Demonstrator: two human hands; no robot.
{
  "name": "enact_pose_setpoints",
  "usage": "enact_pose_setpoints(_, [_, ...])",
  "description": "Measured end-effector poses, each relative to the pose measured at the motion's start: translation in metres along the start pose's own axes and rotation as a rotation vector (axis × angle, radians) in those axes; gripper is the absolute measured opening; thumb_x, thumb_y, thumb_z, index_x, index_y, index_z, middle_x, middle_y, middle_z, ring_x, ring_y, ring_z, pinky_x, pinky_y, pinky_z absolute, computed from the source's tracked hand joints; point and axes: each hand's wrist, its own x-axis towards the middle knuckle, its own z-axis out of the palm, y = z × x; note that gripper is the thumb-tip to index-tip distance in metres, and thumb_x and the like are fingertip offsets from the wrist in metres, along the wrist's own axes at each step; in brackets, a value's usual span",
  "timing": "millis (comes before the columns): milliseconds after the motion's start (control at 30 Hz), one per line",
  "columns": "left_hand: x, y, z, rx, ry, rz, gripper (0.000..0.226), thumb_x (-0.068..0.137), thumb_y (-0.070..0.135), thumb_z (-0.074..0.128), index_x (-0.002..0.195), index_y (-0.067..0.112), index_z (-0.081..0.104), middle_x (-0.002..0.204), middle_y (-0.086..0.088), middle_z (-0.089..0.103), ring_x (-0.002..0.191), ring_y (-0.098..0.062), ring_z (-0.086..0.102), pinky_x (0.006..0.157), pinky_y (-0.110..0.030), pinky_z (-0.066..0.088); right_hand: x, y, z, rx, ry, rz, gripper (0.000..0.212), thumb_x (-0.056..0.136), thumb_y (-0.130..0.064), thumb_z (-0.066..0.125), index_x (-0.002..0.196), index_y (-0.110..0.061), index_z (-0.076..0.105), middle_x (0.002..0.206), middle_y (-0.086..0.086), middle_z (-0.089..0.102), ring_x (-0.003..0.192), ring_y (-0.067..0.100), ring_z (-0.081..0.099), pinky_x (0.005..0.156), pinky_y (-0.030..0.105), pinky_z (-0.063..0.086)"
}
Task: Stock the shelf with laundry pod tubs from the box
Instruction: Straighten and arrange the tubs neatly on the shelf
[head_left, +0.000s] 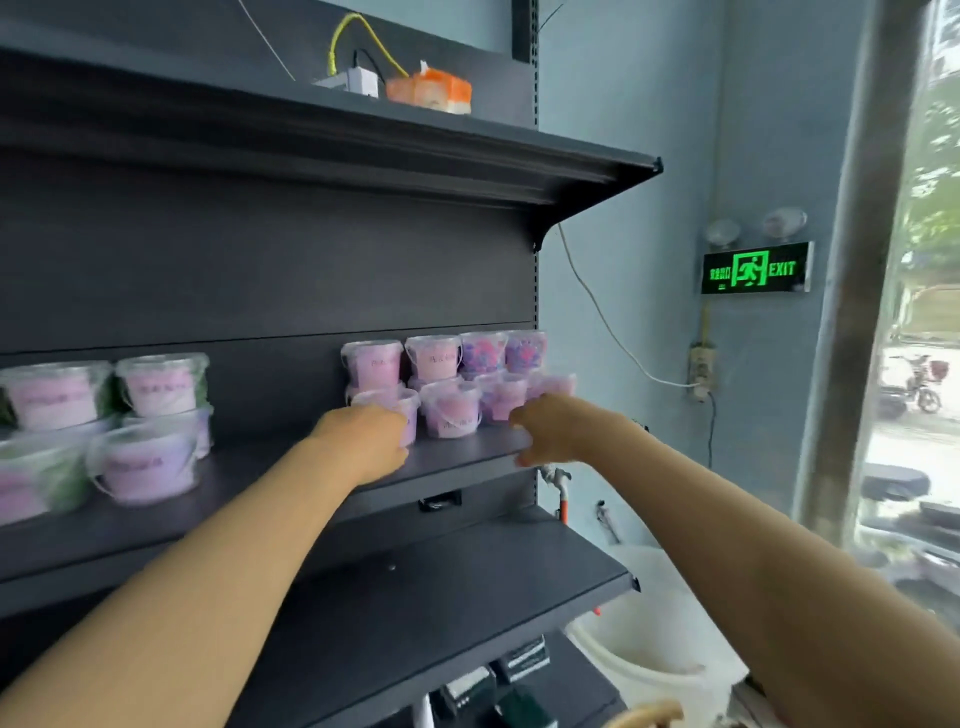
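Observation:
Several clear laundry pod tubs with pink and purple pods stand in two stacked rows at the right end of the dark middle shelf (249, 488). My left hand (363, 441) reaches in and grips the front-left tub (410, 413) of that group. At the group's right end, my right hand (550, 428) is wrapped round the lower part of the front-right tub (555, 385), by the shelf's end. A second group of tubs (150, 415), some with green pods, stands at the left. The box is out of view.
An upper shelf (467, 150) overhangs the tubs and carries an orange packet (431, 93) and a white adapter. A bare lower shelf (415, 597) juts out below. A white bucket (639, 649) stands on the floor at the right. An exit sign (756, 268) hangs on the wall.

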Motion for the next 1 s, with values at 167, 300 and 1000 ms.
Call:
enact_pose_setpoints(167, [-0.073, 0.034, -0.042, -0.017, 0.023, 0.019, 0.025, 0.096, 0.033, 0.041, 0.105, 0.013, 0.053, 0.102, -0.002, 0.052, 0.086, -0.019, 0.046, 0.071, -0.031, 0.043, -0.096, -0.005, -0.024, 0.053, 0.088, 0.017, 0.059, 0.088, -0.041, 0.060, 0.138, -0.014, 0.044, 0.138, 0.007, 0.051, 0.126, 0.027, 0.047, 0.101, 0.039, 0.042])
enact_pose_setpoints(300, [-0.128, 0.080, -0.070, -0.048, 0.074, 0.024, 0.024, 0.096, 0.035, 0.041, 0.099, 0.015, 0.054, 0.102, -0.001, 0.052, 0.086, -0.019, 0.048, 0.070, -0.030, 0.041, -0.174, 0.008, -0.031, 0.045, 0.159, 0.046, 0.054, 0.086, -0.045, 0.059, 0.132, -0.018, 0.050, 0.126, 0.006, 0.058, 0.118, 0.026, 0.051, 0.092, 0.037, 0.046])
enact_pose_setpoints(1000, [-0.245, 0.398, -0.186, -0.122, 0.118, -0.087, 0.029, 0.095, 0.035, 0.042, 0.111, 0.014, 0.053, 0.112, -0.006, 0.060, 0.092, -0.024, 0.053, 0.074, -0.033, 0.045, -0.470, 0.217, -0.017, 0.082, 0.220, 0.014, 0.060, 0.088, -0.049, 0.056, 0.138, -0.019, 0.043, 0.133, 0.006, 0.055, 0.123, 0.026, 0.049, 0.093, 0.037, 0.043])
